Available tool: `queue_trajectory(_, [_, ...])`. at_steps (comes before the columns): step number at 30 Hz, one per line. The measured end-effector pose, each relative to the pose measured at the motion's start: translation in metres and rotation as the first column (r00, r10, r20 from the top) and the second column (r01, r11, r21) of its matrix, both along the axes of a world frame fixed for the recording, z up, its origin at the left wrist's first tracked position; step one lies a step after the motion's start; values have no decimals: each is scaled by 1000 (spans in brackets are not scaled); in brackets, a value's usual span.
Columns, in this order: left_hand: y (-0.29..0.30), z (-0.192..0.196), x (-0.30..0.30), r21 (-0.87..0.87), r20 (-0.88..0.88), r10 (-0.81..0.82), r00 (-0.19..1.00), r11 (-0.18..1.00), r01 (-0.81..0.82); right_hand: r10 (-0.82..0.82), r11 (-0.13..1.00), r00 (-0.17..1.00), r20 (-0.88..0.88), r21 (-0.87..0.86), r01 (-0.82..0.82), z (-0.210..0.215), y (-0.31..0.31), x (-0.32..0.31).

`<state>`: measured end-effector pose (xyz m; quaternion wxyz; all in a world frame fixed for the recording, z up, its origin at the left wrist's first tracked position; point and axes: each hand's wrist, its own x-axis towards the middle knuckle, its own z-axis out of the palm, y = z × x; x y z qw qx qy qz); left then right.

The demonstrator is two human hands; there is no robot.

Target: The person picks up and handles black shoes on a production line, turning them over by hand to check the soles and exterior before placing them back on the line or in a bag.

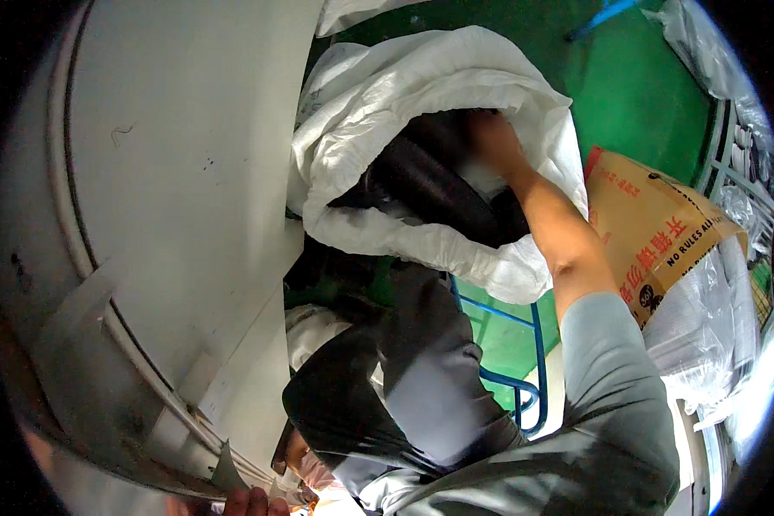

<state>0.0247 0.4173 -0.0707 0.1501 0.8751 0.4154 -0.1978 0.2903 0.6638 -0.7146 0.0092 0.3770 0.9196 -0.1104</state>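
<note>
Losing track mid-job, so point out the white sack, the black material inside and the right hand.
White sack (357,133), head view: left of its rim.
Black material (434,181), head view: its visible middle.
Right hand (494,143), head view: its blurred middle.

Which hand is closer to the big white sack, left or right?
Right. The right hand is inside the open mouth of the white sack; the left hand is well away from it, at the picture's lower edge.

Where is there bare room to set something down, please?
Mostly bare: the white tabletop between the pale curved strip and white woven sack; smooth green floor right of the sack, above brown printed packaging. Crowded: the sack's mouth, with black fabric and the right hand.
</note>
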Motion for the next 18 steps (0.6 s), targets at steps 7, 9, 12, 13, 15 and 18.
queue_trajectory(7, [9, -12, 1, 7, -1, -10, 1000, 1000, 10, -173, 961, 985, -2, -218, 168, 28, 38, 6])
queue_trajectory(9, [10, -13, 2, 12, 4, -20, 1000, 1000, 20, -199, 952, 979, 50, -226, 205, 34, 73, 26])
queue_trajectory(12, [10, -17, 3, 14, 11, -8, 1000, 1000, 8, -21, 997, 983, 184, -64, 33, 42, 119, 46])
queue_trajectory(13, [9, -19, 5, 11, 5, -8, 1000, 1000, 8, -78, 989, 991, 111, -120, 91, 45, 128, 45])
queue_trajectory(15, [9, -21, 5, 12, 5, 3, 1000, 1000, -3, -50, 997, 997, 60, -50, 53, 49, 126, 41])
queue_trajectory(18, [16, -25, 4, 28, 24, -35, 999, 999, 34, 199, 943, 853, 482, 144, -301, -10, 119, 65])
